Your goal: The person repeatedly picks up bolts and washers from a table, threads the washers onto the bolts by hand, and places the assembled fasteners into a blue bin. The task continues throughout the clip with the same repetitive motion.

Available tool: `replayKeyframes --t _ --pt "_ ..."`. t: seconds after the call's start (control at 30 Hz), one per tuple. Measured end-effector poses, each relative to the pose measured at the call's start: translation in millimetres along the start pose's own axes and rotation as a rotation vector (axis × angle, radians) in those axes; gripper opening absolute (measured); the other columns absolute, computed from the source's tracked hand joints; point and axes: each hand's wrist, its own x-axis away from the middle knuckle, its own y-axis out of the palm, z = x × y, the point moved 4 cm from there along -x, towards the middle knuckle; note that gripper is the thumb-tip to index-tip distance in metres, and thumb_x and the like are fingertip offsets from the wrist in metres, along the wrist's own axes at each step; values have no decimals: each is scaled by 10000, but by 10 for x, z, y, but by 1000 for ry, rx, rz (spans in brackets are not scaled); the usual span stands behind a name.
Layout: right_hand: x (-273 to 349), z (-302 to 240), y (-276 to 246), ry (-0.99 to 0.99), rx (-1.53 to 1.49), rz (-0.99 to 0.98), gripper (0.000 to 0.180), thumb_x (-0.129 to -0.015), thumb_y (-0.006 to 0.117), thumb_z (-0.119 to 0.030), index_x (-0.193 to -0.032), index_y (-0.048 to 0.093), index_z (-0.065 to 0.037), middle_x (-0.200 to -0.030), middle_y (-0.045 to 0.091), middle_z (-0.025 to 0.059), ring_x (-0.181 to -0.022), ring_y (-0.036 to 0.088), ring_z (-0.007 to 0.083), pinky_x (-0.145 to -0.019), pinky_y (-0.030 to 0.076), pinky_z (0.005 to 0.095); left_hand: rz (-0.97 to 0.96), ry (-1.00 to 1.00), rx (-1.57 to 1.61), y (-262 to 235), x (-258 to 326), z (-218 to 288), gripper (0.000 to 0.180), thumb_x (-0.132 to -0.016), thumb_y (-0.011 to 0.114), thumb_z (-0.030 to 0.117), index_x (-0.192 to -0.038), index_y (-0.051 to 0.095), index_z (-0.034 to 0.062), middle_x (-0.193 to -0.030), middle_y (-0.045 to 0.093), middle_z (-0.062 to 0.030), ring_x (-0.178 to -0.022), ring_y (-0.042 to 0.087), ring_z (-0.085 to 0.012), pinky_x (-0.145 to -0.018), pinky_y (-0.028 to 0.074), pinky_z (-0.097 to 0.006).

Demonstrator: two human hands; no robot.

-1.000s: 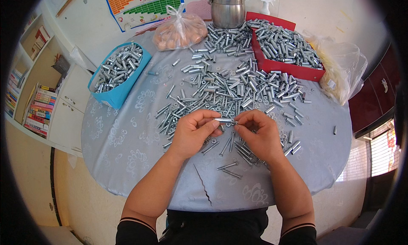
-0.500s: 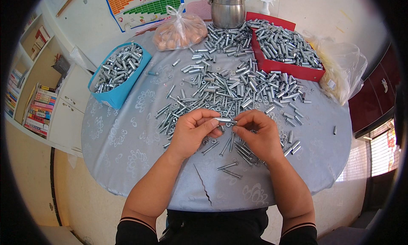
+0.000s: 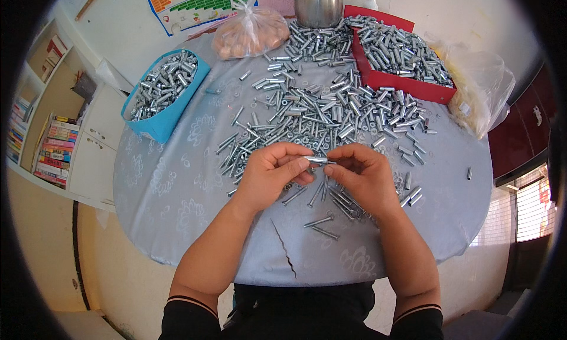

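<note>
A silver sleeve anchor (image 3: 316,159) lies level between my two hands, above the near edge of the hardware pile. My left hand (image 3: 269,177) is closed, its thumb and forefinger pinching the left part of the sleeve. My right hand (image 3: 367,176) is closed too, thumb and fingertips at the anchor's right end, where a thin rod shows. Those fingertips partly hide that end. Below the hands are loose bolts (image 3: 322,221). Beyond them spreads a pile of metal sleeves, bolts, nuts and washers (image 3: 295,113).
A blue box (image 3: 159,130) full of anchors stands at the left, a red box (image 3: 407,89) of them at the back right. Behind are a bag of eggs (image 3: 251,36) and a steel pot (image 3: 319,6). A clear plastic bag (image 3: 481,92) sits far right. The grey tablecloth (image 3: 195,216) has a tear.
The view has shifted slightly. My right fingers have changed their hold at the anchor's right end, and a thin rod shows there. My left hand keeps its pinch.
</note>
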Motion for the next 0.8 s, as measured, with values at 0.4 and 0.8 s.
replayKeyframes --t 0.4,0.8 --pt "146 -209 -2 -362 606 -589 128 -705 694 -66 -832 697 -84 -820 611 80 -830 610 295 -729 491 395 98 95 32 -63 -12 38 199 -939 592 86 -1111 621 -11 -975 703 -124 -774 681 -156 -700 576 -285" --pt "176 -144 36 -254 677 -549 102 -754 659 -72 -856 664 -84 -852 606 99 -813 616 304 -725 493 384 83 56 -2 -45 -19 16 225 -939 590 92 -1133 591 -21 -984 695 -140 -812 698 -194 -716 581 -303"
